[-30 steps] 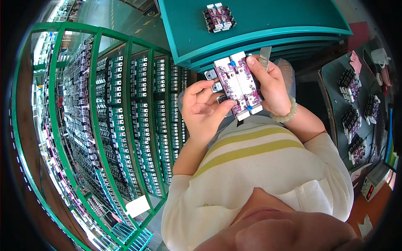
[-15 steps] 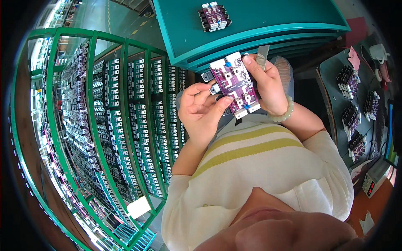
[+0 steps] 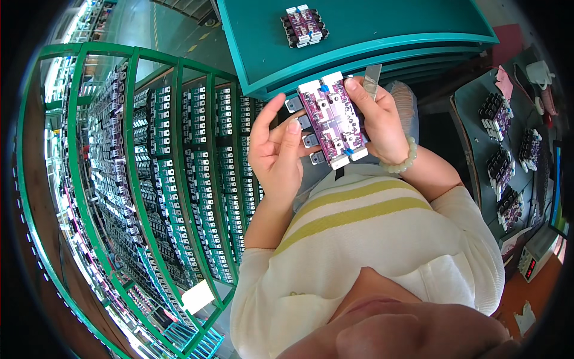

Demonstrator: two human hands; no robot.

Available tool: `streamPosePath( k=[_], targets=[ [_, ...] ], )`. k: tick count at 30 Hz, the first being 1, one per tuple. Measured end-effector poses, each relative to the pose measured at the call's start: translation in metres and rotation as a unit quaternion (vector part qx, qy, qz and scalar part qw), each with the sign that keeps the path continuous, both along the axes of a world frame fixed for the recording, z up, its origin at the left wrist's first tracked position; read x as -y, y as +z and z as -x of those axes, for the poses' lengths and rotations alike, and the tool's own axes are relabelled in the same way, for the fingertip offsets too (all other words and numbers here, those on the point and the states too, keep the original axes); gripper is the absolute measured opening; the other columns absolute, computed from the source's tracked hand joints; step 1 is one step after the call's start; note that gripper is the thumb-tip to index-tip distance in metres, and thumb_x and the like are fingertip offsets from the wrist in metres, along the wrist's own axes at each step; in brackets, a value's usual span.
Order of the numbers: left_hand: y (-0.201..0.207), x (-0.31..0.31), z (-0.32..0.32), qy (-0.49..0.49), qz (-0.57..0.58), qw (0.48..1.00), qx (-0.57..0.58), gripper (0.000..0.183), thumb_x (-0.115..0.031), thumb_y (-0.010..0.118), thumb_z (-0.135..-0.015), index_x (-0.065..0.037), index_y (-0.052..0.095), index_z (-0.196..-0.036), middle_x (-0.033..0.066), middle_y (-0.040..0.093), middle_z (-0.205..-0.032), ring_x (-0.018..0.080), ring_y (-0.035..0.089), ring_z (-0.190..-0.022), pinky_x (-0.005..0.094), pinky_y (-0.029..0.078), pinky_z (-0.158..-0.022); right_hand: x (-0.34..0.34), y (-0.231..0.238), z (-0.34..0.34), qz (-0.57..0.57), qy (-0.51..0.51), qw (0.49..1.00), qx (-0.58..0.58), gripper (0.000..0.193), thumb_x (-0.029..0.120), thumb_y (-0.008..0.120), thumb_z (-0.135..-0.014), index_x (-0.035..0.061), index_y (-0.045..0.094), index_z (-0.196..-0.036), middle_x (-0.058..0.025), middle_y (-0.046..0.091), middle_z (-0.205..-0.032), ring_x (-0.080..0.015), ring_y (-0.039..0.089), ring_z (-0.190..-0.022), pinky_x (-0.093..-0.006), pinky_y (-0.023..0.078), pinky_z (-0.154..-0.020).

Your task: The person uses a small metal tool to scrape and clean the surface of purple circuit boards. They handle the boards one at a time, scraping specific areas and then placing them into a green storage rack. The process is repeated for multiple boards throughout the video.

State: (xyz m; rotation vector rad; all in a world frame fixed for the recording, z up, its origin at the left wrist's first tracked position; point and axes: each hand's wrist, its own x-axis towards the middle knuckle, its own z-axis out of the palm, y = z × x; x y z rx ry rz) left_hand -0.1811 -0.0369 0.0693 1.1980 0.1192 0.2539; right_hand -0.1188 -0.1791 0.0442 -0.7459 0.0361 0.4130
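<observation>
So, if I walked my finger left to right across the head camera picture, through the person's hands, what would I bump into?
Green rack → left hand → held board → right hand → bench boards → screen.

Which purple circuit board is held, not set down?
The purple rectangular board with white end blocks, in the right-hand grip; one similar board rests on the teal metal cabinet, other boards on the dark-green workbench.
</observation>
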Motion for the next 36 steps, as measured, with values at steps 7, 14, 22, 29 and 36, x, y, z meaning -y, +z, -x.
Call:
streamPosePath(
  k=[7,14,22,29,36],
  targets=[
    [0.000,0.001,0.000,0.001,-0.003,1.000,-0.006,0.040,-0.003,0.045,-0.094,0.006,0.037,-0.131,0.0200,0.063,-0.103,0.0199,0.066,-0.085,0.0299,0.060,-0.065,0.000,0.001,0.000,-0.005,0.000,1.000,-0.005,0.018,0.020,0.054,-0.094,0.0028,0.059,-0.092,-0.0025,0.065,-0.081,-0.0059,0.060,-0.068,-0.0213,0.050,-0.060],
    [-0.006,-0.008,0.008,-0.088,0.003,0.995,-0.039,0.050,0.002,0.056,-0.088,0.002,0.036,-0.134,0.0212,0.062,-0.109,0.0242,0.065,-0.091,0.0343,0.057,-0.077,0.004,-0.002,-0.008,-0.013,-0.033,0.999,0.001,0.020,0.022,0.053,-0.095,0.0040,0.060,-0.093,-0.0036,0.066,-0.083,-0.0071,0.063,-0.070,-0.0220,0.052,-0.062],
    [-0.006,-0.002,0.013,-0.150,-0.092,0.984,-0.001,0.064,0.017,0.066,-0.072,0.006,0.038,-0.129,0.0235,0.060,-0.111,0.0274,0.062,-0.099,0.0364,0.055,-0.083,0.007,0.000,-0.008,-0.012,-0.042,0.999,0.011,0.020,0.022,0.053,-0.095,0.0036,0.060,-0.093,-0.0050,0.067,-0.084,-0.0086,0.064,-0.071,-0.0235,0.054,-0.062],
    [-0.015,-0.001,0.014,-0.129,-0.076,0.988,0.045,0.061,0.016,0.067,-0.072,0.009,0.040,-0.126,0.0257,0.060,-0.110,0.0297,0.062,-0.098,0.0383,0.055,-0.081,0.006,0.006,-0.005,-0.004,-0.047,0.999,0.009,0.019,0.020,0.052,-0.095,0.0038,0.060,-0.091,-0.0047,0.067,-0.083,-0.0081,0.064,-0.070,-0.0229,0.053,-0.062],
    [-0.022,-0.003,0.011,-0.125,-0.036,0.991,0.041,0.065,0.012,0.070,-0.071,0.007,0.039,-0.128,0.0236,0.061,-0.109,0.0256,0.064,-0.096,0.0346,0.055,-0.081,0.004,0.007,-0.005,-0.014,-0.044,0.999,0.010,0.021,0.020,0.050,-0.096,0.0029,0.060,-0.095,-0.0054,0.067,-0.085,-0.0091,0.065,-0.070,-0.0230,0.054,-0.061]
  ],
)
